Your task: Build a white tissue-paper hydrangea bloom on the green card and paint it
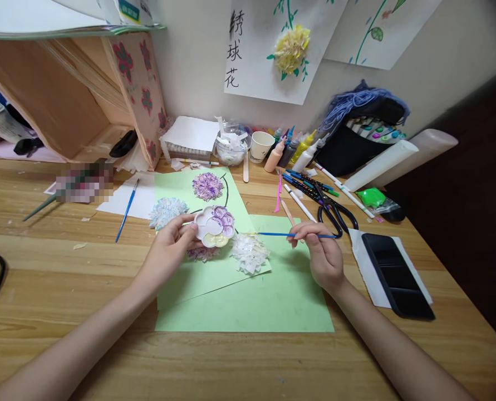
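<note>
My left hand [176, 236] grips a small white flower-shaped paint palette [209, 224] by its left edge, with purple and pale yellow paint in its wells. In my right hand [320, 250] is a thin blue paintbrush [279, 234], its tip pointing left toward the palette and above a white paper flower [250, 253]. Beneath both hands lie light green paper sheets [248, 312], the upper one bearing a purple paper flower [208, 185] and drawn dark stems. A pale blue paper flower [167, 213] sits at its left edge. Another purplish flower is partly hidden under the palette.
Black scissors [333, 209], pens and several paint bottles [301, 150] stand or lie at the back right. A paper cup [261, 146] is beside a clear bowl [232, 146]. A black phone-like slab [398, 275] rests at right; another blue brush [127, 210] lies left.
</note>
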The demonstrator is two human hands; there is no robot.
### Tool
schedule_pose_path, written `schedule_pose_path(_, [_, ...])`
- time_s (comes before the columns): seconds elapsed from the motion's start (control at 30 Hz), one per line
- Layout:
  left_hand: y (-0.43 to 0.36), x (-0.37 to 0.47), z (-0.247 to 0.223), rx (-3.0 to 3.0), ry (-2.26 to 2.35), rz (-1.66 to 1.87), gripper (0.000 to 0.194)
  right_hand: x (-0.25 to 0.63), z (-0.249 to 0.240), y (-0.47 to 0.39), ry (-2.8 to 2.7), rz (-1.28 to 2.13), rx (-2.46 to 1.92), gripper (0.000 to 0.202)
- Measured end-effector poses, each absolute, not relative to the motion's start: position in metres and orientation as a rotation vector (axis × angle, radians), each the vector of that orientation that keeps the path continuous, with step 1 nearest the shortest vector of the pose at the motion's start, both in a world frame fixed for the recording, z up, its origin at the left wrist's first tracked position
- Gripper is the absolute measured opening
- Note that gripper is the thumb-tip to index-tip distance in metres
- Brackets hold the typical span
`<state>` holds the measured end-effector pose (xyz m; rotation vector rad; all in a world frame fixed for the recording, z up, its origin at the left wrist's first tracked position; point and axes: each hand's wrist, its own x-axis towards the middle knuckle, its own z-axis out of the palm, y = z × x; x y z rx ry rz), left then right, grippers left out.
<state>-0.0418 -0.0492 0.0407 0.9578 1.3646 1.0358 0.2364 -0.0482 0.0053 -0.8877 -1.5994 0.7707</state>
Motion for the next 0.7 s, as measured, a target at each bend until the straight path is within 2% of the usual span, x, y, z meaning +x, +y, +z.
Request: schedule_pose_path(0.7, [-0.0480, -0.0404, 0.0410, 0.978, 1.380, 1.035, 0.045, 0.2384, 0.0064, -0.0518, -1.691, 0.606, -0.870, 0.022])
